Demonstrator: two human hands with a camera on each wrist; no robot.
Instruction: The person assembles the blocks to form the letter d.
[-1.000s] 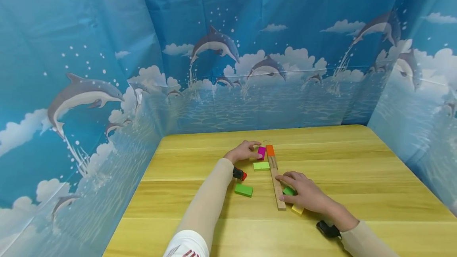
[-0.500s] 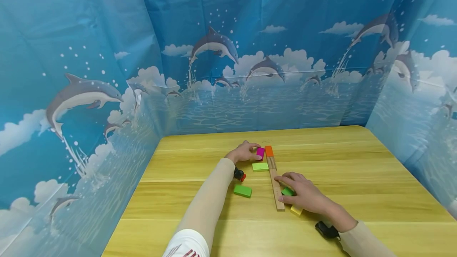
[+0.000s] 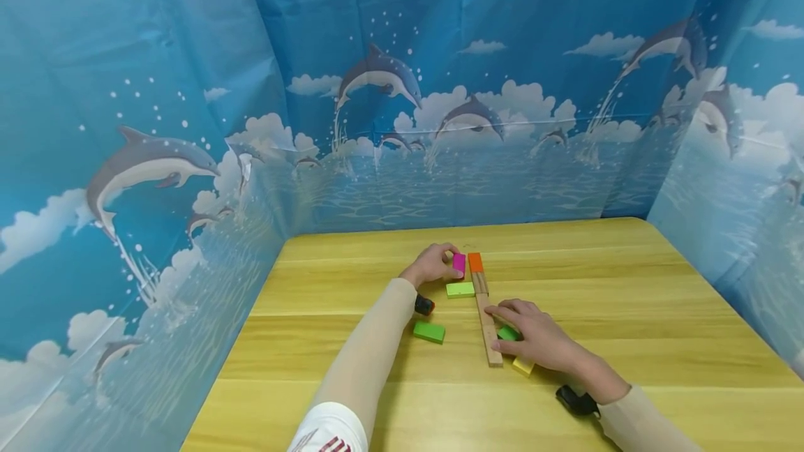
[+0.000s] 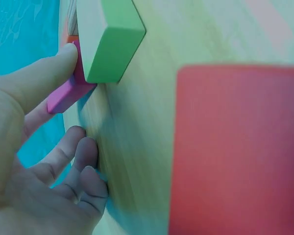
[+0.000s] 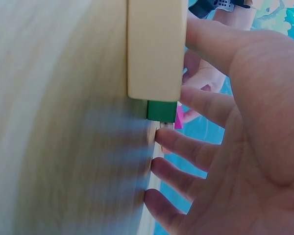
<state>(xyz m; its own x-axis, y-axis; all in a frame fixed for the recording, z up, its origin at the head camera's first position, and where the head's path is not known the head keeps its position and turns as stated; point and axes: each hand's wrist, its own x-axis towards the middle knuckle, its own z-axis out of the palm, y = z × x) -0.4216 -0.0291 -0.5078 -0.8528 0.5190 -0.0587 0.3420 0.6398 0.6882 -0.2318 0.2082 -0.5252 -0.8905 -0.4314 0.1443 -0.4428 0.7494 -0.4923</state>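
Note:
My left hand (image 3: 433, 263) pinches a magenta block (image 3: 459, 266) between thumb and index finger, its other fingers loosely bent over the table. Just right of it, an orange block (image 3: 475, 262) heads a row of wooden blocks (image 3: 489, 333) running toward me. A lime-green block (image 3: 460, 290) lies crosswise at the row's left side. Relaxed and spread, my right hand (image 3: 540, 337) rests along the row's right side, thumb and index fingertips at the wood. Partly hidden under that hand are a green block (image 3: 508, 333) and a yellow block (image 3: 523, 366).
Another green block (image 3: 429, 332) lies left of the row, near the left forearm. The wood-patterned table (image 3: 628, 284) meets a blue dolphin-print curtain (image 3: 502, 180) at the back and sides. A red piece of the wrist device (image 4: 240, 152) fills much of the left wrist view.
My left thumb and index finger have closed in on the magenta block, which has shifted very slightly. The right hand and the row of blocks have stayed in place.

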